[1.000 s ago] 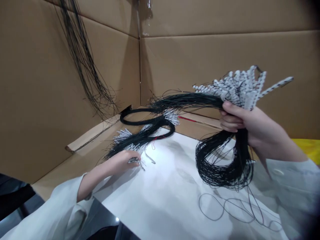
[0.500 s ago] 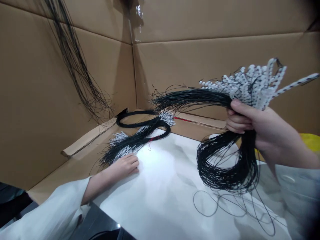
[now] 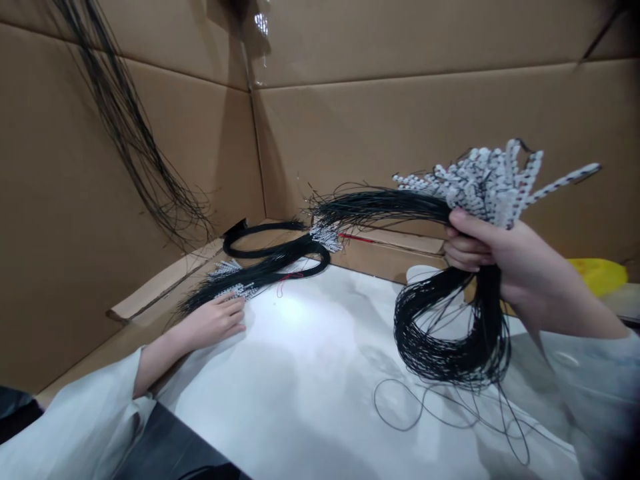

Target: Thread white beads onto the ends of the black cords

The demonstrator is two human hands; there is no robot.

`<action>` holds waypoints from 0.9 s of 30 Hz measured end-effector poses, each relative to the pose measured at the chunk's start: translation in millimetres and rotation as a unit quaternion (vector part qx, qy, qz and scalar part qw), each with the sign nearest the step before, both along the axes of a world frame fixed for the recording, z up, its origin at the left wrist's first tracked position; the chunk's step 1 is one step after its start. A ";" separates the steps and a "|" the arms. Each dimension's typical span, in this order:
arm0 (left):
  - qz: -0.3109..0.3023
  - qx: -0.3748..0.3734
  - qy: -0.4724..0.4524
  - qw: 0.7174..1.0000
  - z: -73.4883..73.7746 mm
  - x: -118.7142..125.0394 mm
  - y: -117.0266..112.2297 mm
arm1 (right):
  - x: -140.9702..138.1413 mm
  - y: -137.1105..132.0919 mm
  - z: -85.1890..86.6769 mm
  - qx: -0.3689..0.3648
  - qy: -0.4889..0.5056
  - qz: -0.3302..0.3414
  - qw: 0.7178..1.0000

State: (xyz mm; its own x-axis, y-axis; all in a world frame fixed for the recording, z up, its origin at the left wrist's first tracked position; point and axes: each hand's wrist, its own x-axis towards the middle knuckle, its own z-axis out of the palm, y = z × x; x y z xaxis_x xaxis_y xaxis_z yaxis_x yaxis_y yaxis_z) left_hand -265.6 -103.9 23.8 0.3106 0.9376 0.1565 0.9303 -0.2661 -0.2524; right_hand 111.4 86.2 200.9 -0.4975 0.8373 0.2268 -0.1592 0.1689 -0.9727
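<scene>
My right hand [image 3: 475, 250] is wrapped round a bundle of thin black wires [image 3: 453, 337], holding it up above the white sheet. A thick loop hangs below the fist, and loose wire ends stick out to the left. White, black-dotted pieces [image 3: 483, 183] fan out above my thumb. My left hand [image 3: 215, 322] lies on the left side of the sheet with its fingers stretched out. Its fingertips are beside a second black wire bundle [image 3: 273, 257], close to that bundle's white pieces [image 3: 240, 291]; whether they touch is unclear.
Cardboard walls [image 3: 400, 127] enclose the back and left. More black wires [image 3: 125, 127] hang down by the left wall. A white sheet [image 3: 310, 360] covers the work surface, with a loose red thread [image 3: 287, 281] on it. Something yellow [image 3: 600, 275] is at the right.
My left hand has shifted left along the lying bundle and its fingers look straighter. My right hand still grips the raised bundle, slightly lower. The camera view has shifted a little.
</scene>
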 end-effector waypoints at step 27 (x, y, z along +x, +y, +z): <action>0.281 -0.061 -0.064 0.956 18.0 -49.9 73.5 | 1.6 -4.7 -1.2 -0.014 -0.001 -0.026 1.000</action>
State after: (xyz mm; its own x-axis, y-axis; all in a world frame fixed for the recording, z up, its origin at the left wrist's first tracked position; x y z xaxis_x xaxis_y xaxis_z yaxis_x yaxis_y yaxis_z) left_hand -315.5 -30.4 41.8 -0.2622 0.9643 0.0380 0.9561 0.2649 -0.1254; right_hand 113.0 81.5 199.7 -0.4529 0.8682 0.2027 -0.1497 0.1501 -0.9773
